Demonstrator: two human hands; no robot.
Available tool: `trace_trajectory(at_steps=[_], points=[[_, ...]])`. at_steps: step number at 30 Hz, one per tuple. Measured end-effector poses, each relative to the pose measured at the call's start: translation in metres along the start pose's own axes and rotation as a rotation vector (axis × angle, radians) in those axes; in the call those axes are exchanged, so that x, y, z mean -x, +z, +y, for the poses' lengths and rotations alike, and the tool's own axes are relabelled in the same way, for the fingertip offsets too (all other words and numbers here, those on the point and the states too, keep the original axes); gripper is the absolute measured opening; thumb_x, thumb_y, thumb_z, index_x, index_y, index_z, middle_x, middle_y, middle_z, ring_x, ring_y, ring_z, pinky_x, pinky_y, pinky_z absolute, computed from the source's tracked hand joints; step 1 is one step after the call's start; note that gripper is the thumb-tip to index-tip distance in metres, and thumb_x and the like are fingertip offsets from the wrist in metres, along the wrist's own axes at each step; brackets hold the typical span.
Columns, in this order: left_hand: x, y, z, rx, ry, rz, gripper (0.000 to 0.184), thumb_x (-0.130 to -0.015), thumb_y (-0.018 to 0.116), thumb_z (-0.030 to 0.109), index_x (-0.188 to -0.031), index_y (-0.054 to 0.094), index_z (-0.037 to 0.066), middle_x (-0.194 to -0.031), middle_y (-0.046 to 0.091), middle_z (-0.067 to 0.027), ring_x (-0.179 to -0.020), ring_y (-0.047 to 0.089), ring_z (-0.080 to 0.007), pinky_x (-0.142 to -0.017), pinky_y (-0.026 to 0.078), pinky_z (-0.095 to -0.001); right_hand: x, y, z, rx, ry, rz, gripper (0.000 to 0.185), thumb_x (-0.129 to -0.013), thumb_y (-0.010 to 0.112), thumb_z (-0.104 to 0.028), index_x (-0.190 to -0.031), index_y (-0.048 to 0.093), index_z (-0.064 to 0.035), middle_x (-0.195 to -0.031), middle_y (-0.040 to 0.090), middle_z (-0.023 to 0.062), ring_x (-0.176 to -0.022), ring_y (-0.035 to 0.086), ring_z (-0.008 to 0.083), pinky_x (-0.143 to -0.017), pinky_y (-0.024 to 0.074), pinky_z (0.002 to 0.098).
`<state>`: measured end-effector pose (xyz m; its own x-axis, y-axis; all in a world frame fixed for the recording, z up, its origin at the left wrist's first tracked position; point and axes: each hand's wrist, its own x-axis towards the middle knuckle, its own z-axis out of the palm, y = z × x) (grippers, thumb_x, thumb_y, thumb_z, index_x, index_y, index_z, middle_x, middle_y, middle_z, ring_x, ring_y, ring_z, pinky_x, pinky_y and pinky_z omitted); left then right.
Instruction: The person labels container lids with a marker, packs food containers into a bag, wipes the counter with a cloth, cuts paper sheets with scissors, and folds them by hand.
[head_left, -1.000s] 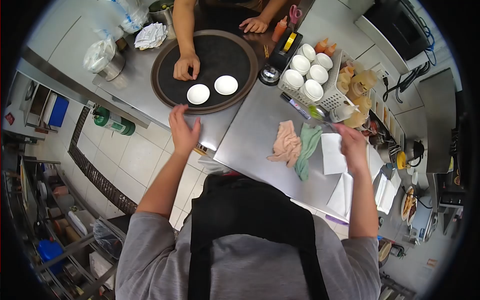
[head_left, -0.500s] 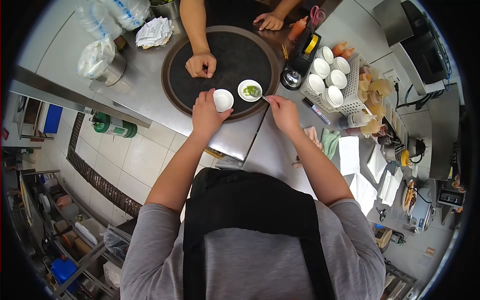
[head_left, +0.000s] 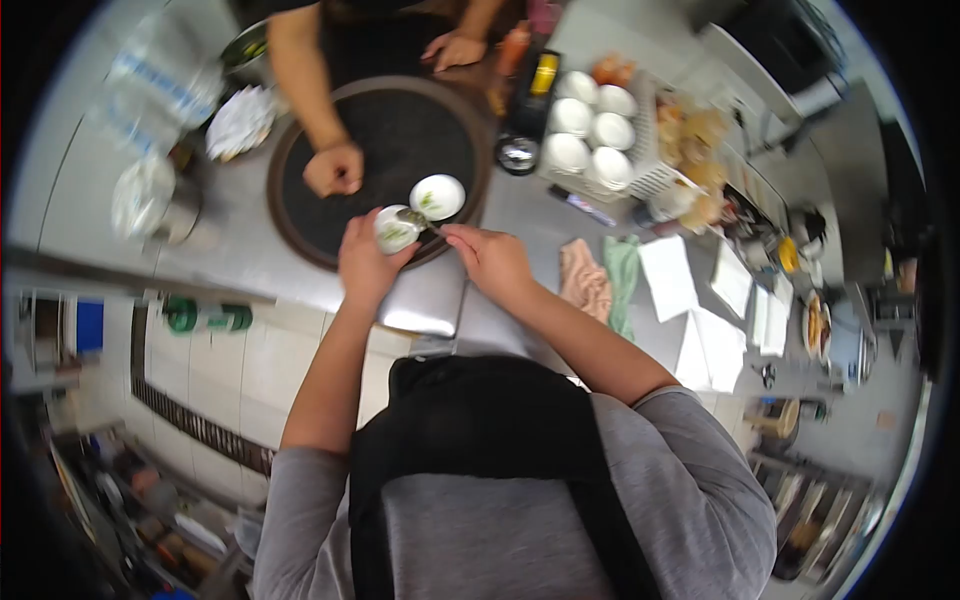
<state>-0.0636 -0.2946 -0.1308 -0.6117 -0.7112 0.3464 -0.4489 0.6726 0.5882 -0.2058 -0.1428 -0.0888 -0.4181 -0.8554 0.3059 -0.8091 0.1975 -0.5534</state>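
Observation:
My left hand [head_left: 368, 262] holds a small white cup [head_left: 393, 236] by its side, at the near edge of a round dark tray [head_left: 300, 215]. Green bits show inside this cup. In my right hand [head_left: 490, 262] is a spoon [head_left: 412, 217], gripped by the handle, its bowl over the cup on the left. A second small white cup [head_left: 447, 190] stands on the tray just beyond the spoon, with some chopped green pieces [head_left: 430, 199] in it. The picture is somewhat blurred.
Across the tray, another person's fist [head_left: 335, 170] rests on it; their other hand [head_left: 456, 50] lies beyond. Stacked white cups [head_left: 571, 117] fill a basket [head_left: 655, 180] at right, near sauce bottles [head_left: 690, 145]. Cloths [head_left: 585, 280] and white napkins [head_left: 668, 277] lie nearer me.
My right hand has brought the spoon left from the far cup to the cup in my left hand. Green bits now show in that cup. The whole view has shifted and turned.

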Motion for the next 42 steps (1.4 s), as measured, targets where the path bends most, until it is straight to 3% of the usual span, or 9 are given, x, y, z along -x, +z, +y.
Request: trace_trajectory(at_steps=[3, 6, 14, 17, 22, 26, 35, 38, 42], points=[[0.0, 0.004, -0.001, -0.003, 0.018, -0.006, 0.069, -0.062, 0.087, 0.028, -0.12, 0.057, 0.004, -0.106, 0.057, -0.0168, -0.098, 0.057, -0.0367, -0.084, 0.048, -0.0425, 0.021, -0.051, 0.018, -0.72, 0.515, -0.024, 0.024, -0.095, 0.057, -0.02, -0.108, 0.069, -0.0045, -0.078, 0.067, -0.0004, -0.062, 0.056, 0.0083, -0.054, 0.0441, 0.0268], [-0.001, 0.003, 0.0, 0.007, -0.005, -0.052, 0.069, -0.063, 0.087, 0.026, -0.121, 0.056, 0.003, -0.11, 0.057, -0.0173, -0.101, 0.057, -0.037, -0.086, 0.048, -0.042, 0.063, -0.137, 0.044, -0.894, 0.706, 0.125, 0.025, -0.097, 0.055, -0.02, -0.112, 0.069, -0.0068, -0.071, 0.052, -0.0081, -0.058, 0.034, 0.0028, -0.05, 0.0288, 0.0201], [0.0, 0.002, 0.007, -0.045, -0.004, -0.074, 0.095, -0.064, 0.087, 0.024, -0.14, 0.036, 0.0, -0.115, 0.055, -0.02, -0.106, 0.055, -0.0369, -0.092, 0.045, -0.0421, 0.115, -0.347, 0.201, 0.041, 0.503, 0.663, 0.029, -0.096, 0.054, -0.023, -0.106, 0.069, -0.0004, -0.088, 0.071, 0.0115, -0.079, 0.063, 0.014, -0.073, 0.0479, 0.0286], [0.004, 0.006, 0.013, -0.112, -0.077, -0.024, 0.111, -0.062, 0.088, 0.024, -0.147, 0.022, 0.001, -0.123, 0.05, -0.0211, -0.111, 0.052, -0.0382, -0.096, 0.043, -0.042, 0.081, -0.364, 0.294, 0.263, 0.566, 0.65, 0.028, -0.091, 0.057, -0.024, -0.104, 0.069, -0.002, -0.086, 0.069, 0.0205, -0.079, 0.068, 0.032, -0.073, 0.0505, 0.0362], [0.024, 0.022, 0.019, -0.221, -0.247, 0.181, 0.111, -0.066, 0.087, 0.031, -0.147, 0.018, -0.002, -0.128, 0.044, -0.0292, -0.118, 0.046, -0.0442, -0.101, 0.04, -0.0454, 0.017, -0.352, 0.38, 0.225, 0.638, 0.435, 0.032, -0.092, 0.055, -0.027, -0.104, 0.068, -0.0005, -0.093, 0.069, 0.0206, -0.087, 0.067, 0.0323, -0.077, 0.0495, 0.0372], [0.041, 0.032, 0.009, -0.201, -0.278, 0.251, 0.104, -0.075, 0.081, 0.033, -0.147, 0.016, -0.004, -0.136, 0.037, -0.0328, -0.121, 0.043, -0.0457, -0.103, 0.037, -0.0482, -0.005, -0.357, 0.362, -0.243, 0.587, 0.422, 0.044, -0.094, 0.055, -0.032, -0.116, 0.06, 0.0053, -0.108, 0.067, 0.0166, -0.099, 0.062, 0.0221, -0.088, 0.0451, 0.0328], [0.045, 0.03, 0.009, -0.178, -0.312, 0.166, 0.097, -0.079, 0.076, 0.035, -0.148, 0.017, -0.001, -0.142, 0.036, -0.0273, -0.132, 0.036, -0.0411, -0.111, 0.018, -0.0587, -0.023, -0.312, 0.189, 0.201, 0.222, 0.089, 0.027, -0.083, 0.067, -0.023, -0.1, 0.069, -0.0019, -0.093, 0.07, 0.016, -0.081, 0.067, 0.0288, -0.073, 0.052, 0.0369], [0.046, 0.031, 0.012, -0.225, -0.271, 0.194, 0.092, -0.081, 0.073, 0.038, -0.148, 0.021, 0.001, -0.14, 0.039, -0.0261, -0.129, 0.04, -0.0405, -0.109, 0.019, -0.0622, -0.073, -0.291, 0.181, 0.597, 0.472, -0.252, 0.037, -0.078, 0.07, -0.029, -0.106, 0.069, -0.0047, -0.099, 0.069, 0.0182, -0.089, 0.066, 0.032, -0.08, 0.0513, 0.0384], [0.045, 0.03, 0.016, -0.24, -0.302, 0.197, 0.095, -0.077, 0.076, 0.039, -0.147, 0.023, 0.003, -0.139, 0.042, -0.0229, -0.129, 0.041, -0.0373, -0.108, 0.023, -0.0592, -0.128, -0.283, 0.241, 0.576, 0.311, -0.147, 0.041, -0.077, 0.069, -0.034, -0.105, 0.069, -0.0047, -0.107, 0.067, 0.0187, -0.095, 0.065, 0.034, -0.083, 0.0509, 0.0414]])
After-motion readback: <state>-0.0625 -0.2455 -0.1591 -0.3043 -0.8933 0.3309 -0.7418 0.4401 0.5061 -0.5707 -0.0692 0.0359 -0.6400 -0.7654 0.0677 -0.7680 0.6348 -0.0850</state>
